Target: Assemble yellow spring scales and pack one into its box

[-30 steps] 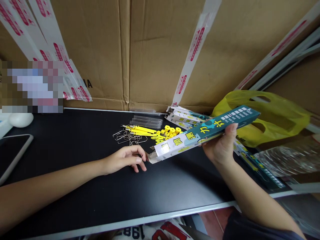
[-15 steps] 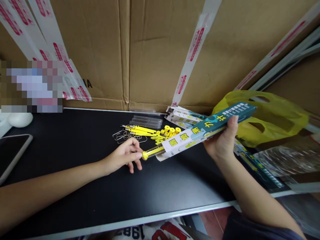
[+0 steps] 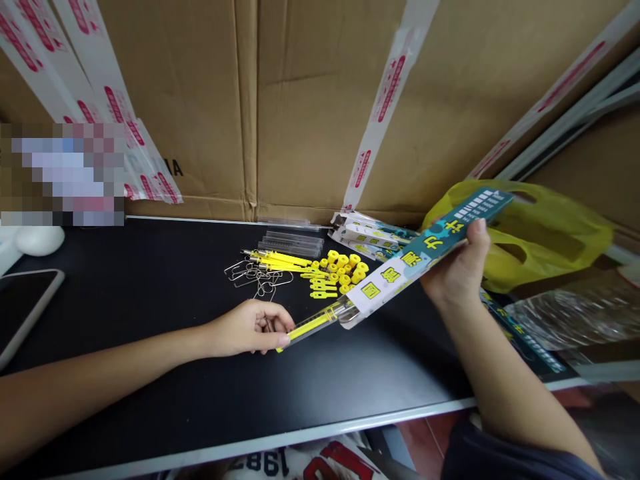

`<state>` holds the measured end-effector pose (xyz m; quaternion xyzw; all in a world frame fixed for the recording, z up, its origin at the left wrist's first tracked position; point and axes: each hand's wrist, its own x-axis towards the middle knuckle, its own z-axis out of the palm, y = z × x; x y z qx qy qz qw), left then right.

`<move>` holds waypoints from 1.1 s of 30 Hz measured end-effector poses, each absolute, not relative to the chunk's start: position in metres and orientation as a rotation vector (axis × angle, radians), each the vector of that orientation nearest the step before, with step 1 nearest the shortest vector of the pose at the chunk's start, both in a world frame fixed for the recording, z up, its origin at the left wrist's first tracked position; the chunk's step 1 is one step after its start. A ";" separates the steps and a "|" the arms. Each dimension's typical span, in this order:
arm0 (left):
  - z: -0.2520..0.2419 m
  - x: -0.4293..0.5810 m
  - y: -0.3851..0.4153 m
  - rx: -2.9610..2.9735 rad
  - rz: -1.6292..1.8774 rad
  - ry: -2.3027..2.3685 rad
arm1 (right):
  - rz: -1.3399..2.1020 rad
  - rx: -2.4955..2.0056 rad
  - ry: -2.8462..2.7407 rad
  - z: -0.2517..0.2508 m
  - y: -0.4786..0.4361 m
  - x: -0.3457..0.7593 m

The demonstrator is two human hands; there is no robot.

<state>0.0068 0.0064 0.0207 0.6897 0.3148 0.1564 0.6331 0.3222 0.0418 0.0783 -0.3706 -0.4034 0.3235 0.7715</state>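
My left hand (image 3: 255, 325) is closed, pinching the yellow end of a clear-tubed spring scale (image 3: 315, 323). Part of the scale sticks out of the open lower end of a long white and teal box (image 3: 395, 272); its other end is hidden inside. My right hand (image 3: 457, 270) grips the box by its upper half, thumb on top, and holds it tilted above the table. Just behind my left hand lie several bent wire hooks (image 3: 263, 277), yellow inner rods (image 3: 280, 259), yellow caps (image 3: 342, 260) and small flat yellow pieces (image 3: 324, 287).
Clear tubes (image 3: 291, 245) and more printed boxes (image 3: 370, 235) lie toward the back of the black table (image 3: 225, 407). A yellow plastic bag (image 3: 545, 260) and another box (image 3: 525, 333) are at the right. A phone (image 3: 27, 303) lies far left. Cardboard (image 3: 310, 107) stands behind.
My left hand has drawn the spring scale farther out of the box, toward the lower left. My right hand and the box have shifted slightly right, and the box tilts more steeply.
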 end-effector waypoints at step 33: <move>0.019 0.004 0.008 1.534 0.386 0.746 | 1.198 -1.318 -0.619 0.064 0.088 0.392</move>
